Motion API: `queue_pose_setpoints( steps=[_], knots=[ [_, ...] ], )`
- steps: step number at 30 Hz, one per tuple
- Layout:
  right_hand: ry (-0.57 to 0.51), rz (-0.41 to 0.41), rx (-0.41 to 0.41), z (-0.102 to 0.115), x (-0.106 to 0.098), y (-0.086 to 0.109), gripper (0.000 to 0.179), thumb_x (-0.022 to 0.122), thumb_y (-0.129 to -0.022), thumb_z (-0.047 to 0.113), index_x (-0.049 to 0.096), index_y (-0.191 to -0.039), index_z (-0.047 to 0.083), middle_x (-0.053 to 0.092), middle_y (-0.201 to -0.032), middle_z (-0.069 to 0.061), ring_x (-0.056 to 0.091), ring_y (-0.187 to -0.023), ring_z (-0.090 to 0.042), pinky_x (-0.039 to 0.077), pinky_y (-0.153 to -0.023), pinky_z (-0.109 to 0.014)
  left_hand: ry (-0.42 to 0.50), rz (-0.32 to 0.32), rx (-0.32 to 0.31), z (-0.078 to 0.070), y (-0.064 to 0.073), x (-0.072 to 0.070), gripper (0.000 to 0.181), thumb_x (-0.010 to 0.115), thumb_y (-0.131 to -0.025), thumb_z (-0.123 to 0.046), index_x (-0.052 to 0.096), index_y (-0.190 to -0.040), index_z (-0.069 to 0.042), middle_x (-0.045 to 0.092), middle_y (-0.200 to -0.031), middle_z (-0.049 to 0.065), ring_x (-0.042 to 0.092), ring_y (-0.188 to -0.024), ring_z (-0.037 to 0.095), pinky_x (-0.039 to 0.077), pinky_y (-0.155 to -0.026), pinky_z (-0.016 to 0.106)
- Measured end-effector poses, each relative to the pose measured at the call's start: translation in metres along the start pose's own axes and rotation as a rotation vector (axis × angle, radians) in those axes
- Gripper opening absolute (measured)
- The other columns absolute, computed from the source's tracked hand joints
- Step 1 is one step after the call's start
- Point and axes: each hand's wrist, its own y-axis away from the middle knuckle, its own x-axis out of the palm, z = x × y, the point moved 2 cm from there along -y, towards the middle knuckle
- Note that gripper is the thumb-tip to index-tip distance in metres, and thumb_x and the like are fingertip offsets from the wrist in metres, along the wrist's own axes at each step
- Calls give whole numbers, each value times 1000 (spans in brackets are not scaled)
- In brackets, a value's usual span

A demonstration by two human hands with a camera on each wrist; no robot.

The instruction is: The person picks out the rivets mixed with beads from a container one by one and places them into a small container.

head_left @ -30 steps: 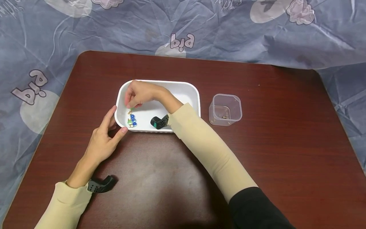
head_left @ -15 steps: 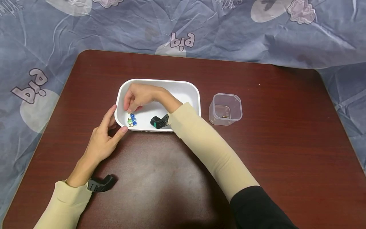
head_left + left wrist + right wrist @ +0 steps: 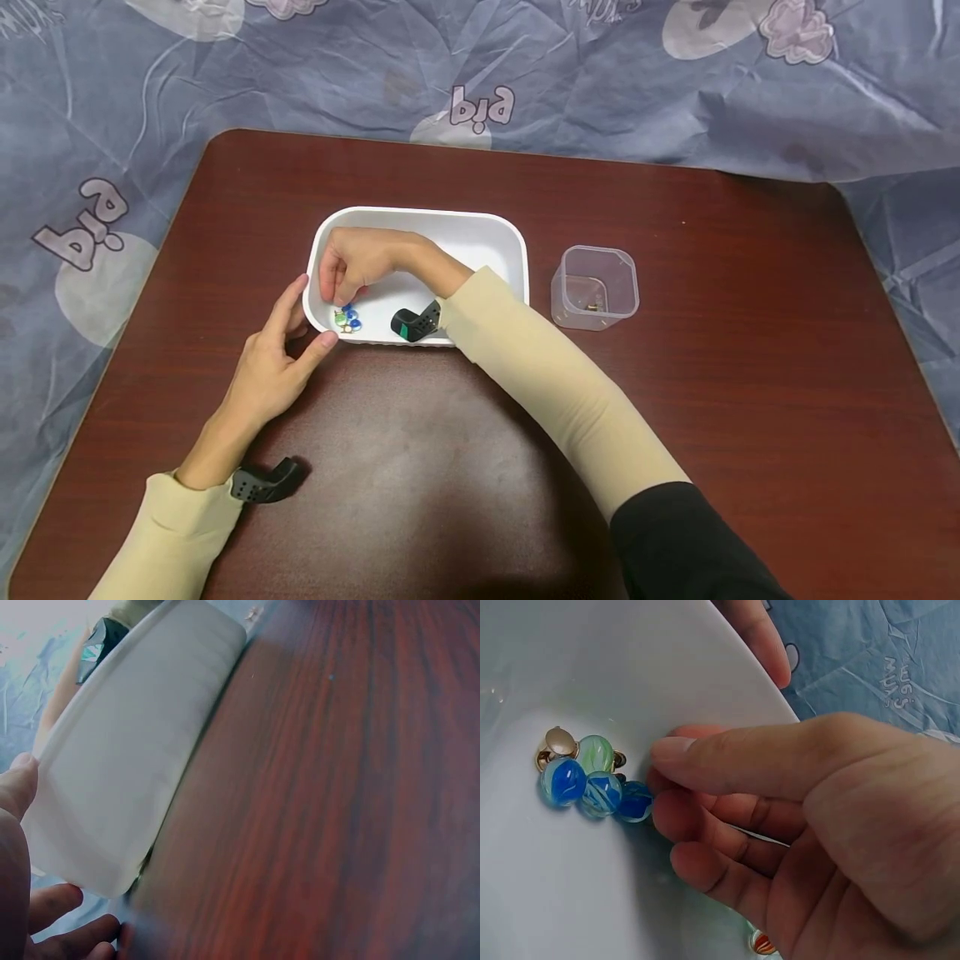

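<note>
My left hand (image 3: 266, 375) rests at the left end of a white tray (image 3: 480, 242), thumb at the near rim and fingers at the left side. In the left wrist view its fingers (image 3: 56, 904) lie against the tray's outer wall. Inside the tray, my right hand (image 3: 360, 260) reaches down with curled fingers. Its thumb and fingertips are right beside a cluster of glass marbles: blue ones (image 3: 563, 782) and a green one (image 3: 596, 752). A gold ring-like piece with a pearly top (image 3: 559, 742) lies with them. I cannot tell whether those fingertips pinch anything.
A clear plastic box (image 3: 595, 287) with a small gold-coloured piece at its bottom stands right of the tray. An orange-striped marble (image 3: 763, 943) shows below my right hand. The dark wooden table (image 3: 750, 375) has a patterned grey-blue cloth (image 3: 585, 108) behind it.
My right hand has moved slightly toward the near side of the tray, and its fingertips now cover the upper end of the marble cluster. The left hand stays at the tray's corner.
</note>
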Motion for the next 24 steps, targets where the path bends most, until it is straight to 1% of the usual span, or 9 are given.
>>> queue_pose_setpoints(
  steps=[3, 8, 12, 15, 19, 24],
  knots=[
    [56, 4, -1, 0, 0, 0, 9, 73, -81, -6, 76, -86, 1, 69, -72, -2, 52, -58, -8, 42, -57, -21, 1, 1, 4, 0, 0, 0, 75, 67, -96, -20, 25, -158, -17, 56, -139, 14, 64, -110, 38, 45, -93, 51],
    [158, 32, 7, 0, 3, -3, 8, 74, -81, -3, 78, -84, 3, 69, -69, 0, 52, -57, -5, 40, -56, -20, 2, -1, 7, 0, 0, 0, 75, 67, -96, -20, 25, -157, -17, 56, -139, 15, 64, -110, 38, 45, -92, 50],
    [215, 40, 34, 1, 4, -4, 7, 75, -81, -1, 79, -84, 5, 69, -70, 1, 52, -58, -4, 39, -57, -19, -5, -4, 12, 0, 0, 0, 75, 68, -96, -20, 25, -157, -18, 57, -139, 14, 64, -111, 36, 46, -94, 43],
    [240, 42, 52, 3, 5, -4, 7, 77, -81, 1, 80, -85, 6, 69, -71, 2, 52, -59, -4, 38, -57, -19, -7, -6, 16, 0, -1, -1, 75, 68, -96, -20, 25, -157, -18, 57, -139, 13, 64, -111, 36, 46, -94, 39],
    [251, 63, 73, 4, 6, -4, 10, 76, -81, 1, 80, -87, 8, 70, -74, 2, 52, -60, -4, 39, -57, -19, -9, -4, 16, 0, -1, 0, 75, 68, -96, -21, 25, -157, -18, 57, -140, 11, 63, -112, 35, 46, -95, 38],
    [281, 91, 66, 6, 9, -4, 11, 78, -80, 2, 80, -88, 8, 70, -75, 3, 51, -62, -4, 39, -59, -19, -14, -9, 24, 0, 0, -1, 75, 68, -95, -22, 26, -157, -18, 58, -139, 10, 63, -113, 30, 43, -96, 25]
  ],
)
